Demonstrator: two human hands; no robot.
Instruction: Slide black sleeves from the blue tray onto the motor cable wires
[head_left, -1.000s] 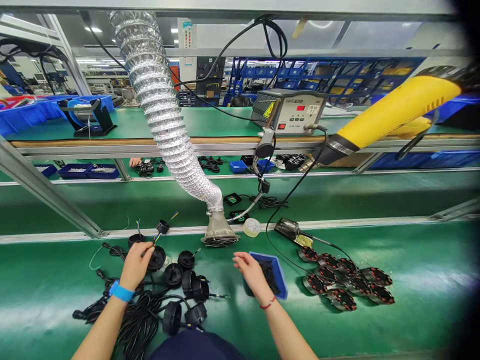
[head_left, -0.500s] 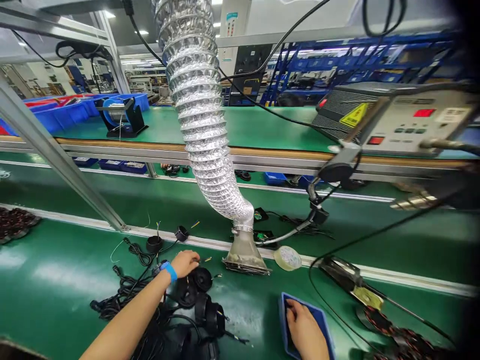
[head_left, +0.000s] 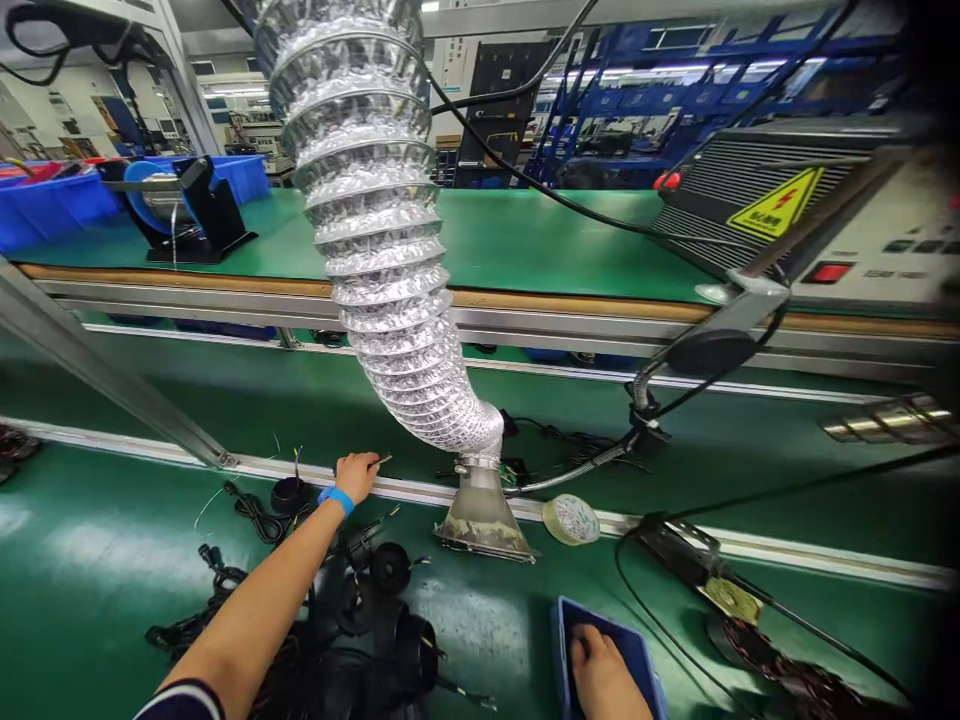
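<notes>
My left hand [head_left: 357, 477], with a blue band at the wrist, is at the rail along the back of the bench. Its fingers close over a small black round cap, which they hide; thin wire ends [head_left: 385, 460] stick out past the fingertips. Just left of it sits another black round cap [head_left: 289, 495] with upright wires. Below the forearm lies a heap of black cables [head_left: 217, 600] and black round housings [head_left: 415, 650]. My right hand [head_left: 606, 672] reaches into a blue bin [head_left: 637, 645], fingers curled; what they hold, if anything, is hidden.
A silver duct [head_left: 390, 270] hangs down to a flared nozzle [head_left: 484, 520] between my hands. A tape roll [head_left: 571, 519] rests by the rail. Copper-wound parts [head_left: 780, 660] lie at right, with a black cable [head_left: 660, 620] looping past the bin. Above stands a shelf [head_left: 540, 240].
My left hand has moved up and away from the heap to the black cap at the rail. The right hand stays in the bin. My view has shifted nearer.
</notes>
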